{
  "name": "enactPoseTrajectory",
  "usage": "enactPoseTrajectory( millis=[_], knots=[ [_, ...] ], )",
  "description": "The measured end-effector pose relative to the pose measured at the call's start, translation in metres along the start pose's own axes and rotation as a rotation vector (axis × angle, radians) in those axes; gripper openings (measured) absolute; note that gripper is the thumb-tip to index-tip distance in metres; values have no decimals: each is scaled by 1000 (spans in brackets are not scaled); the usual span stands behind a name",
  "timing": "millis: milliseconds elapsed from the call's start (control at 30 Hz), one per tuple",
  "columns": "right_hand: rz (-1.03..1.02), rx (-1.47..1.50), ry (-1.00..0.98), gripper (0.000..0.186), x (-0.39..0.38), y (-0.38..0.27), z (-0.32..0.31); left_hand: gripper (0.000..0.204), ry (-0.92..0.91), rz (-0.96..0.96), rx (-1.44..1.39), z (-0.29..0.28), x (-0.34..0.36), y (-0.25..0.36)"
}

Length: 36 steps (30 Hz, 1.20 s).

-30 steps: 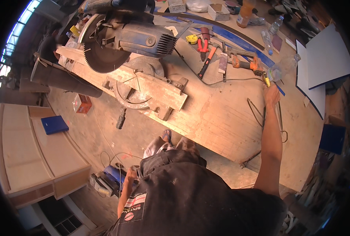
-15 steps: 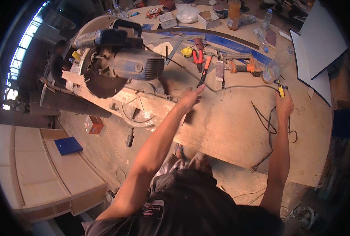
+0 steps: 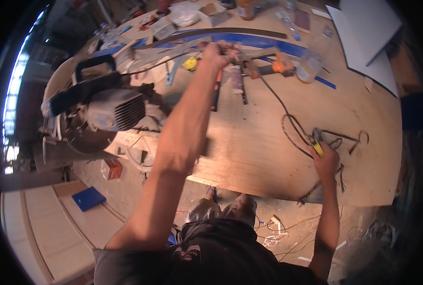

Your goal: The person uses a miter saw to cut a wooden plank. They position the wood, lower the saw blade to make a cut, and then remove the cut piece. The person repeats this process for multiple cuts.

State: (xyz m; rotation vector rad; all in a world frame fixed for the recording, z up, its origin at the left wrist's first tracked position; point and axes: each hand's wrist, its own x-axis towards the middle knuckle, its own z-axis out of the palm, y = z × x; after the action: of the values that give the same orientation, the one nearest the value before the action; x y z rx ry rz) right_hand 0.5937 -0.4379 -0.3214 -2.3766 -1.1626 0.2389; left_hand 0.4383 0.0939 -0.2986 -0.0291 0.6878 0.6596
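Note:
My right hand (image 3: 326, 162) is closed around a small yellow-and-black hand tool (image 3: 318, 148), low over the right part of the plywood tabletop (image 3: 263, 156). The tool's exact kind is not plain. A dark power cable (image 3: 280, 97) runs down to it and loops beside it. My left hand (image 3: 217, 54) is stretched far across the table among the tools, its fingers blurred. Under its wrist lies a red-and-black handled tool (image 3: 216, 90). A yellow tape measure (image 3: 190, 63) is just left of this hand, and an orange-and-black power tool (image 3: 280, 65) to its right.
A blue-grey mitre saw (image 3: 114, 109) stands at the left end of the table. Clear plastic bottles (image 3: 309, 66), boxes (image 3: 213, 14) and a long dark strip (image 3: 221, 32) lie toward the back. White panels (image 3: 363, 52) rise at the right edge. Loose cords (image 3: 287, 237) trail on the floor.
My left hand has reached farther across the table, over where the red pliers lay. My right hand has come nearer with the yellow tool. The view has shifted, moving the saw leftward.

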Motion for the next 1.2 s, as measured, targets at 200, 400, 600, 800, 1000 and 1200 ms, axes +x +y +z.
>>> enactPoseTrajectory(
  millis=[200,400,600,800,1000,1200],
  knots=[
    [280,-239,6,41,63,-36,31,31,-294,-306,131,39,-70,36],
    [261,-153,117,29,111,-32,83,35,28,124,479,-25,-41,36],
    [147,-62,366,33,101,-27,29,43,86,73,741,-61,-28,-47],
    [395,-29,354,34,36,-17,-59,66,-252,770,1904,-148,-33,-145],
    [435,55,670,28,-19,28,-135,69,-627,831,2346,-157,-90,-219],
    [411,89,532,38,-95,32,-179,23,-682,798,2390,-160,-77,-245]
  ],
)
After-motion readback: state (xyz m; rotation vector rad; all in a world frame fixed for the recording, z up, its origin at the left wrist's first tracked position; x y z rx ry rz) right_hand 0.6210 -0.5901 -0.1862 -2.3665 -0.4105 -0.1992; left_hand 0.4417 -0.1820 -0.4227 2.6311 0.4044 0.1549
